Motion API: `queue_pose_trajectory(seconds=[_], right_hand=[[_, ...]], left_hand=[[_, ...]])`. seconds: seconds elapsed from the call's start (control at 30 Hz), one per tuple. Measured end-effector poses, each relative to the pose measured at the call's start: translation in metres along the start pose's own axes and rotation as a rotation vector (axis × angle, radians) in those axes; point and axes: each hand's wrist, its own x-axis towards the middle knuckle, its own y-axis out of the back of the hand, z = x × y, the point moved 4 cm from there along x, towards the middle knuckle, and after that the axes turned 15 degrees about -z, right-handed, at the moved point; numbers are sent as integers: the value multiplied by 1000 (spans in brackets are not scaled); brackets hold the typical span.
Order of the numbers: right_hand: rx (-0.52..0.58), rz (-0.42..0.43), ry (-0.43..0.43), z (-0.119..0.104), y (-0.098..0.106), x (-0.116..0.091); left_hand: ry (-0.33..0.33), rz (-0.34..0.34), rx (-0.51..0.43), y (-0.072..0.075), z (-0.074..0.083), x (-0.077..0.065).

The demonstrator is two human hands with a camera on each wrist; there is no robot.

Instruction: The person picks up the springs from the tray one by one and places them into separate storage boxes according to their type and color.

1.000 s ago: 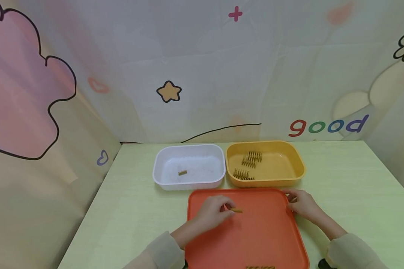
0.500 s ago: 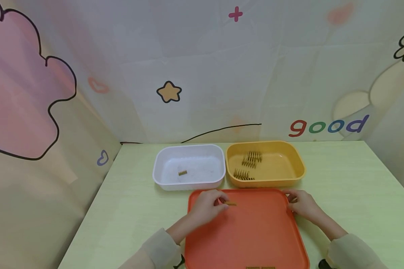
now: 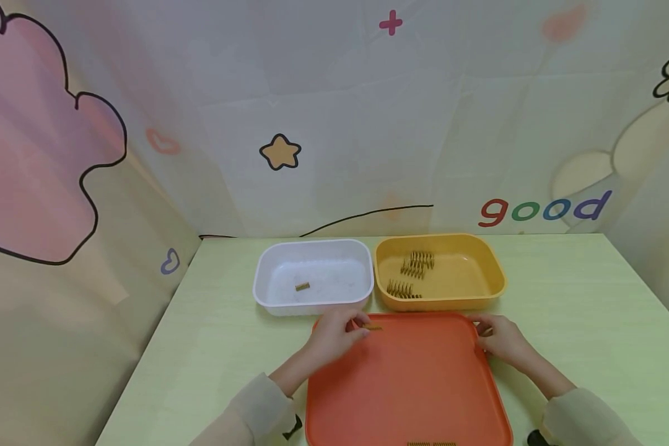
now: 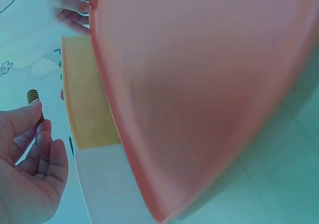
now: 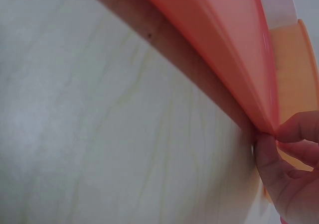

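Observation:
My left hand point(image 3: 330, 337) pinches a small brass coil spring point(image 3: 373, 327) between thumb and fingertips, above the far left corner of the orange-red tray point(image 3: 412, 384). In the left wrist view the spring point(image 4: 33, 95) sticks out past the thumb. At the tray's far right corner, my right hand point(image 3: 502, 339) grips the rim; the right wrist view has the thumb and a finger point(image 5: 301, 127) pinching that edge. Two similar springs point(image 3: 431, 443) lie end to end at the tray's near side, partly cut off by the frame.
Behind the tray stand a white bin point(image 3: 312, 308) with one small spring point(image 3: 302, 286) and a yellow bin point(image 3: 474, 279) with several larger, wider coil springs point(image 3: 412, 266). A printed cloth wall point(image 3: 340, 124) rises at the table's back.
My left hand has moved left and away across the tray with the spring, toward the white bin. The right hand has stayed on the tray's rim.

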Motion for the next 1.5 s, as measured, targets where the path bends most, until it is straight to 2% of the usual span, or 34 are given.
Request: queue_pose_trajectory(seconds=[0.2,0.6,0.83,1.1,1.5], right_hand=[[-2,2,0,0,1,0],[0,3,1,0,1,1],[4,3,7,1,1,1],[7,-7,25,0,1,0],[9,-1,41,1,-1,-3]], left_hand=[[9,8,-2,7,-6,3],[1,82,-18,22,-16,7],[8,119,10,31,-21,11],[68,138,-12,39,-29,14],[90,188,-15,48,-38,17]])
